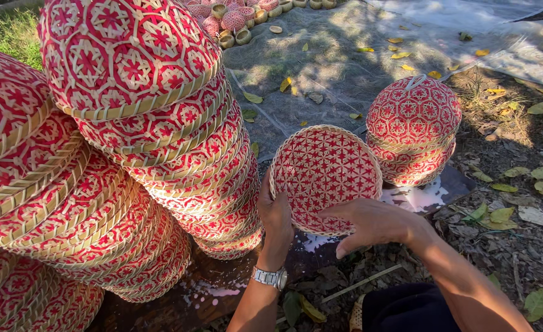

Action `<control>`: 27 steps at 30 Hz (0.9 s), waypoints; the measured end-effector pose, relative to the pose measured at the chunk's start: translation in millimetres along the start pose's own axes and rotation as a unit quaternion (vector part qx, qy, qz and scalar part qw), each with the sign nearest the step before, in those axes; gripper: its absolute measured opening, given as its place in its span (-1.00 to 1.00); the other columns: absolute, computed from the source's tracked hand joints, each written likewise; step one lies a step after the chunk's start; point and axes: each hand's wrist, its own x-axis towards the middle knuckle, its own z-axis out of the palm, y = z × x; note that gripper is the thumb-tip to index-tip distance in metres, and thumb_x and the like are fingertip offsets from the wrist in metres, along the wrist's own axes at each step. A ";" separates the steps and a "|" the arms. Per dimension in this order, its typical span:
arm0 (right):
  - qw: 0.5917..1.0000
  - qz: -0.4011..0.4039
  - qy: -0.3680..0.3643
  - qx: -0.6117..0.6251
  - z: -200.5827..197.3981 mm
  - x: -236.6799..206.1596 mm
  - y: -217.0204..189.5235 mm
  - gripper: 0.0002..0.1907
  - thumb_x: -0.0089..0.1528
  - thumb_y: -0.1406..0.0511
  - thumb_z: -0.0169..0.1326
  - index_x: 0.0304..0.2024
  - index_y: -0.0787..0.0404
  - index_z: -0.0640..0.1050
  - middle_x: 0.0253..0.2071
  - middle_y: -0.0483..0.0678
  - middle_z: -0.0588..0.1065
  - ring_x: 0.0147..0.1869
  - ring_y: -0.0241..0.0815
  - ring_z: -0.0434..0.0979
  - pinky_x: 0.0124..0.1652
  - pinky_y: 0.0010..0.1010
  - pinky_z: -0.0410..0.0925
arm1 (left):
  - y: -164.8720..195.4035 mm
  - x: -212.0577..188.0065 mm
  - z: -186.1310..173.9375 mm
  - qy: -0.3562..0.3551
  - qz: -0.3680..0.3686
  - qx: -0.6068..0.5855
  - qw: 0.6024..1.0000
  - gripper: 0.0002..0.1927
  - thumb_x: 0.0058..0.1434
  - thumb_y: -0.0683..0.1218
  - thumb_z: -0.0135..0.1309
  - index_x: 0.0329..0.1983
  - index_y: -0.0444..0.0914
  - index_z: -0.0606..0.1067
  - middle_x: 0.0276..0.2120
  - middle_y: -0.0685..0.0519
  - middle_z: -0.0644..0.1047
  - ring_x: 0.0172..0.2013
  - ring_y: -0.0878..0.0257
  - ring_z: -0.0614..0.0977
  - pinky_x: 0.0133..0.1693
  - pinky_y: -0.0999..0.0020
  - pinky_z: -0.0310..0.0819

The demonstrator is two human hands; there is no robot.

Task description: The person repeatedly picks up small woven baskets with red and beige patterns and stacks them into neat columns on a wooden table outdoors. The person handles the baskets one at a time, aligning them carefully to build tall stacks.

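Outdoors, both hands (327, 224) grip the basket's (325, 175) rim.

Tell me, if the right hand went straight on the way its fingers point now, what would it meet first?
Probably the left hand: the right hand points leftward across the red woven basket it holds, though depth is unclear.

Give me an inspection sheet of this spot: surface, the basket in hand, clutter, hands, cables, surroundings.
Surface: dark wet board with white puddles, on bare leaf-strewn ground.
Job's things: round red-and-natural woven bamboo basket, tilted, open side facing the camera.
Clutter: tall leaning stacks of matching red woven baskets on the left; short domed stack to the right; thin bamboo stick on the ground.
Hands: left hand grips the basket's left rim, metal wristwatch on the wrist; right hand holds its lower rim.
Cables: nothing seen.
Surroundings: grey netting sheet with yellow leaves, more small baskets far off, grass at top left.
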 end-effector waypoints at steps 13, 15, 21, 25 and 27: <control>0.595 0.150 0.328 0.719 21.4 22.4 129.7 -0.62 0.43 0.33 -0.11 0.26 0.34 0.41 0.10 0.07 0.52 0.11 -0.10 0.57 0.12 -0.14 0.47 | -46.5 -41.5 -49.2 -0.051 -0.204 0.277 0.938 0.03 0.21 0.18 0.17 0.58 -0.24 -0.07 0.37 -0.22 0.27 0.33 -0.01 0.36 0.26 0.10 0.35; 0.577 0.142 0.321 0.738 51.9 25.2 142.8 -0.61 0.42 0.28 -0.18 0.23 0.33 0.42 0.10 0.10 0.53 0.11 -0.07 0.59 0.10 -0.09 0.47 | -59.3 -44.7 -50.5 -0.094 -0.200 0.211 0.952 0.11 0.14 0.19 0.26 0.57 -0.24 -0.10 0.39 -0.18 0.23 0.35 0.03 0.34 0.27 0.10 0.36; 0.474 0.155 0.353 0.792 135.0 51.8 177.0 -0.57 0.44 0.22 -0.19 0.24 0.32 0.45 0.15 0.07 0.52 0.14 -0.08 0.57 0.20 -0.11 0.39 | -107.8 -42.1 -63.6 -0.094 -0.095 0.305 0.943 0.11 0.09 0.14 0.33 0.55 -0.28 -0.02 0.43 -0.15 0.18 0.38 0.06 0.35 0.31 0.07 0.38; 0.675 0.350 0.348 0.549 154.0 76.7 187.4 -0.48 0.44 0.09 -0.12 0.17 0.37 0.57 0.12 0.15 0.56 0.15 -0.02 0.57 0.16 -0.11 0.33 | -135.8 -32.3 -79.5 -0.050 -0.062 0.477 0.876 0.11 0.10 0.11 0.35 0.57 -0.26 -0.02 0.47 -0.18 0.14 0.45 -0.03 0.20 0.39 0.04 0.17; 0.836 0.337 0.366 0.230 156.9 83.3 191.4 -0.52 0.44 0.09 -0.06 0.19 0.30 0.57 0.14 0.15 0.54 0.23 0.06 0.47 0.21 -0.09 0.30 | -139.9 -32.3 -86.1 -0.043 -0.072 0.518 0.851 0.15 0.12 0.14 0.33 0.60 -0.22 -0.09 0.49 -0.18 0.08 0.48 -0.05 0.10 0.42 0.02 0.08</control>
